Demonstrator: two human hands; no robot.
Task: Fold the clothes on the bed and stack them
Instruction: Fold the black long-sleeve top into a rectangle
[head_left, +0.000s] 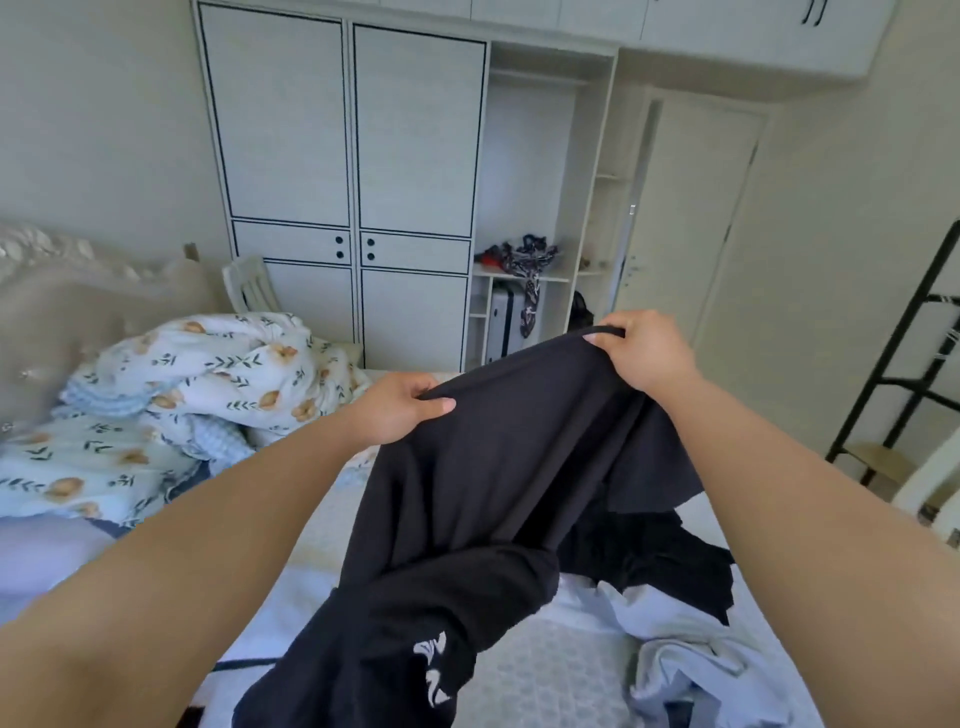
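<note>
We see the room in soft, even daylight, bright but without glare; its source lies outside the frame. Shadows are faint, the deepest falling in the folds of the black garment (498, 467), where detail is nearly lost. The wide lens bends the wardrobe (343, 171) and the black ladder rack (904, 358) into curves, and stretches our forearms large at the lower corners. The headboard (62, 306) at the left edge is smeared and soft, while the middle stays fairly sharp.
</note>
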